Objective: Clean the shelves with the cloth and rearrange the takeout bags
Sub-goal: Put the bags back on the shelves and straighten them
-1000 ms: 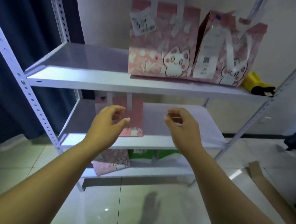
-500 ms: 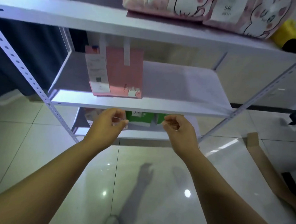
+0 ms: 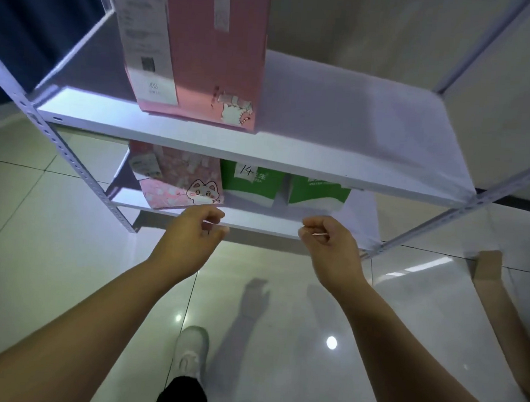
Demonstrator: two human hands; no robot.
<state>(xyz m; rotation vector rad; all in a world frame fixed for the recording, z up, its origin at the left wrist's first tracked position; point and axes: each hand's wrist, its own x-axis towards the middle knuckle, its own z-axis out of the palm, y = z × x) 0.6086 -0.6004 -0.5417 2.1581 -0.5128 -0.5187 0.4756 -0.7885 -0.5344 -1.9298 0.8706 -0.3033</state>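
Note:
A tall pink takeout bag (image 3: 205, 55) with a white receipt stands on the middle shelf (image 3: 357, 113), at its left. On the bottom shelf (image 3: 256, 222) a pink cat-print bag (image 3: 180, 179) leans at the left, with two green bags (image 3: 252, 181) (image 3: 317, 192) to its right. My left hand (image 3: 192, 236) hovers in front of the bottom shelf's edge, fingers curled and apart, holding nothing. My right hand (image 3: 329, 246) hovers beside it, fingers loosely curled, nothing in it. No cloth is in view.
White metal uprights (image 3: 66, 155) (image 3: 444, 219) frame the shelving. A brown cardboard piece (image 3: 500, 311) lies on the glossy tiled floor at the right. My white shoe (image 3: 192, 349) is below. A dark curtain (image 3: 35, 12) hangs at the left.
The view has dropped from the top shelf to the lower two shelves. Both hands have come down with it, now level with the bottom shelf's front edge.

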